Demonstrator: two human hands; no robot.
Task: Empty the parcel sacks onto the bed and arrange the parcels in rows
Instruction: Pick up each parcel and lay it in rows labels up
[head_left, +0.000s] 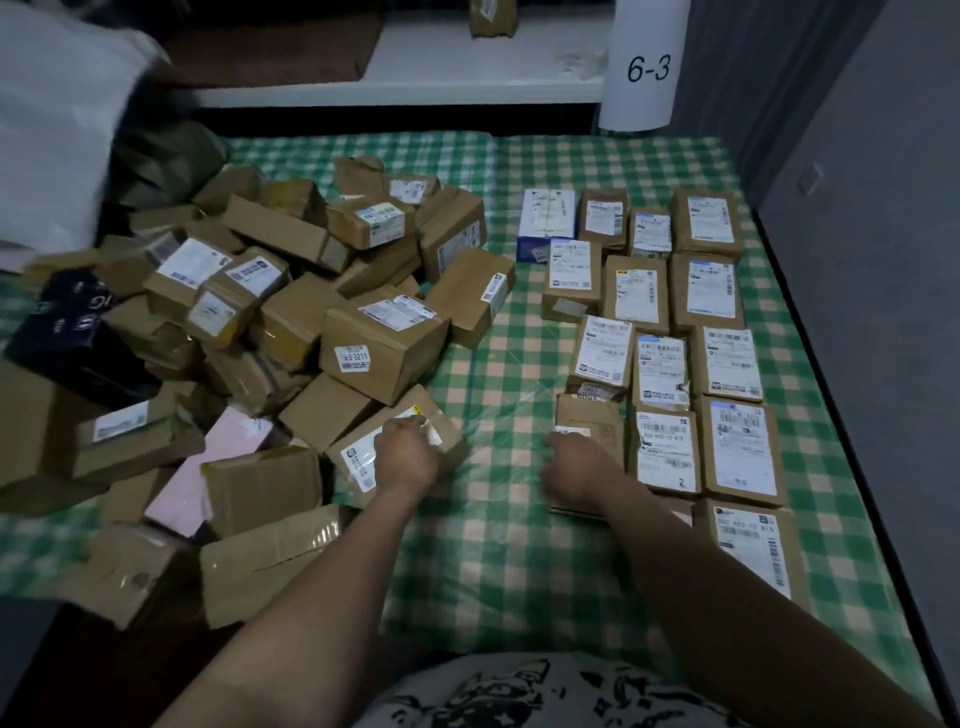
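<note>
Nearest me, my left hand (410, 454) curls its fingers over the top of a brown cardboard box with a taped white label (360, 462), at the near edge of the heap. My right hand (576, 467) is just across a strip of bare sheet. Its fingers curl down on the left edge of a flat brown cardboard parcel (592, 418); I cannot tell where the thumb lies. That parcel sits at the left of the rows of labelled brown parcels (717, 291), laid label-up and side by side on the right half of the bed with the green-and-cream checked sheet (498, 545). On the left half a tumbled heap of brown cardboard boxes (384, 343) lies loose, with a pink box (208, 467) and a black box (67, 332) among them. Beyond it, far left, is a blurred white sack (52, 130). Behind the bed stands a white post marked 6-3 (649, 67).
</note>
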